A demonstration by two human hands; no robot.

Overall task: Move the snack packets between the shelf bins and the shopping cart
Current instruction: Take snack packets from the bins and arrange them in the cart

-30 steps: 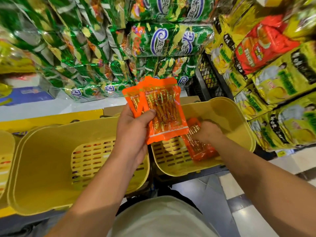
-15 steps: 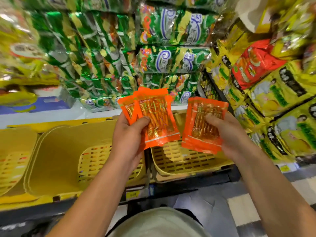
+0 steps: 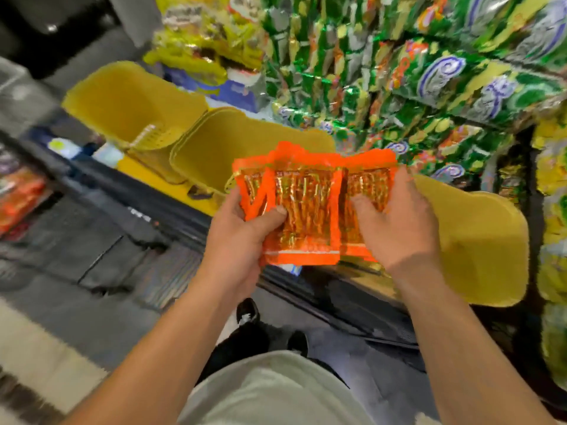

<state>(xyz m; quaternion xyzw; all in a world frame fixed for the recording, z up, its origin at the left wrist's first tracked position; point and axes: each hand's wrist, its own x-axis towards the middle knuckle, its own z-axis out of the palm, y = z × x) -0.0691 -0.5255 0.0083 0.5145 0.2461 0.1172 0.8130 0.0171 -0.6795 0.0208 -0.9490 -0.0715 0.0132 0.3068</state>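
Right hand [image 3: 399,222] lifted orange snack packets [image 3: 366,191] out of right yellow shelf bin [image 3: 478,240], brought them level with left hand [image 3: 242,234]; now edge-to-edge with left-hand packets [image 3: 302,210], gap closed. View swung left, tilted and blurred; bins shifted right, dark aisle floor [image 3: 101,271] entered frame.

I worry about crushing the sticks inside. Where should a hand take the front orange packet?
Likely by the flat sealed strip along the bottom of the front orange packet, coming from below as the left hand does. The packet is thin and upright, and that orange band looks free of contents, so a thumb-and-finger pinch suits it.
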